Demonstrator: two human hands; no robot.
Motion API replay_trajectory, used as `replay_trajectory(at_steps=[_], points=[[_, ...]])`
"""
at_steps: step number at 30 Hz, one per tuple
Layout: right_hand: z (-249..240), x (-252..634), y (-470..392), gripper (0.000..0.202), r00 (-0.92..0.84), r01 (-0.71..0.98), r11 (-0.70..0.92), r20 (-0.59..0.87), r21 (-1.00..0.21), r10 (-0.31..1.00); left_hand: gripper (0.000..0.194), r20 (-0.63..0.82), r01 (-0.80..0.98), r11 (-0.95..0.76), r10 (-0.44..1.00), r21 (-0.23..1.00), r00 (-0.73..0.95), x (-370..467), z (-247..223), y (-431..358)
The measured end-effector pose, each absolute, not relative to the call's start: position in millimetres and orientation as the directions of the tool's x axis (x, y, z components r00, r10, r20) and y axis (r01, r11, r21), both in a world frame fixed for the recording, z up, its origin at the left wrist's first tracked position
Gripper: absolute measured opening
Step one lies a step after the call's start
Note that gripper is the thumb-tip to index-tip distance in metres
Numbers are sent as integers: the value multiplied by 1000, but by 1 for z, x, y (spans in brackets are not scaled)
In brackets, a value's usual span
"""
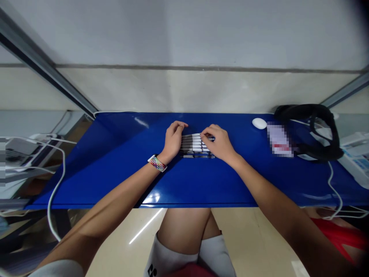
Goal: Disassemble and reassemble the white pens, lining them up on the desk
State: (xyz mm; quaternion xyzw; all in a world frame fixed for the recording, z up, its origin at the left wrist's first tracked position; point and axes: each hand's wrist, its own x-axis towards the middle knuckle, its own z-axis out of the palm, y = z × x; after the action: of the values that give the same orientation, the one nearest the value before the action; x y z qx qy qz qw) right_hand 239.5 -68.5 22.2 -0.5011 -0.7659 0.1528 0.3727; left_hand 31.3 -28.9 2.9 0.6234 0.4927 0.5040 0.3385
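Observation:
A row of several white pens (191,143) lies side by side on the blue table (121,154), pointing left to right, with dark parts at their ends. Along the near side of the row is a dark, partly clear pen (198,155). My left hand (173,139) is curled at the left ends of the row, fingers bent inward and covering those ends. At the far right corner, my right hand (217,140) has thumb and forefinger pinched on the farthest white pen, its palm over the right ends. A colourful patterned band (157,162) circles my left wrist.
On the right of the table are a white computer mouse (259,123), a blurred-out packet (279,139) and a black head strap (331,130). White cables (62,161) hang at the left edge. A grey partition (173,92) rises behind. Someone in red sits at lower right.

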Motion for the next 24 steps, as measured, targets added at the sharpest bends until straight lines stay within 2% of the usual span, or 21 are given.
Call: replay_trajectory(at_steps=[4,7,12,19,24], points=[[41,241,-80,16,-488,587,569,309,-576,817,23,300,284,-279,953,917,-32,23,-3,-18],[50,240,-86,13,-596,579,619,242,-531,766,22,300,265,-277,953,923,-49,20,-5,-14],[55,241,-87,8,-613,626,604,168,-493,772,22,299,284,-273,953,919,-50,19,-5,-13],[59,245,-87,6,-606,655,546,69,-522,793,22,306,302,-280,951,911,-41,21,-4,-14],[61,244,-89,10,-662,610,553,19,-567,750,22,310,268,-289,950,919,-40,21,-5,-14]])
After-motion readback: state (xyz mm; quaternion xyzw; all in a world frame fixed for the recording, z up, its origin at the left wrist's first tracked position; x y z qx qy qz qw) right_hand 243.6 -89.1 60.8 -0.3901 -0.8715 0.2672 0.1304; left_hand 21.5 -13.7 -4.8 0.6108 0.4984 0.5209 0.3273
